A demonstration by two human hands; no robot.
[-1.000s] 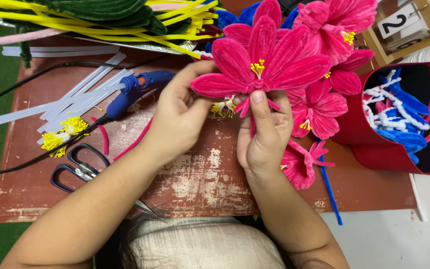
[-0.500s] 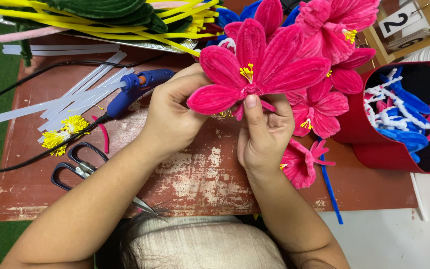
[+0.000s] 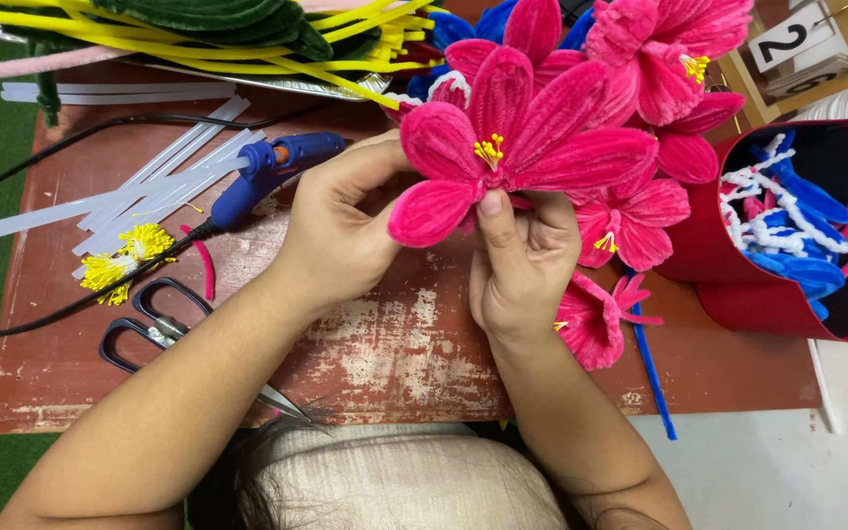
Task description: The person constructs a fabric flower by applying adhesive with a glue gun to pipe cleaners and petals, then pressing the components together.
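**Pink pipe-cleaner flower, held in both hands above a worn red table**

Item: large magenta flower of fuzzy pipe-cleaner petals with a yellow stamen cluster (image 3: 522, 147), held just above the scuffed red-brown wooden table (image 3: 385, 344), at upper centre of the view.

Left hand (image 3: 341, 231): cupped at the flower's left underside, thumb and fingers curled onto the lower petals.

Right hand (image 3: 517, 265): below the bloom, thumb pressed upward against the base of a petal, remaining fingers folded together behind it.

Adjacent, right: further finished pink flowers (image 3: 630, 216), one with a blue stem (image 3: 652, 368) lying on the table; red cylindrical container (image 3: 738, 294) holding blue and white fuzzy pieces.

Adjacent, left: blue glue gun with black cord (image 3: 267, 167), translucent white glue sticks (image 3: 100, 201), loose yellow stamen bundle (image 3: 125, 255), black-handled scissors (image 3: 154, 329).

Rear: tray of yellow and green pipe cleaners (image 3: 198, 29).
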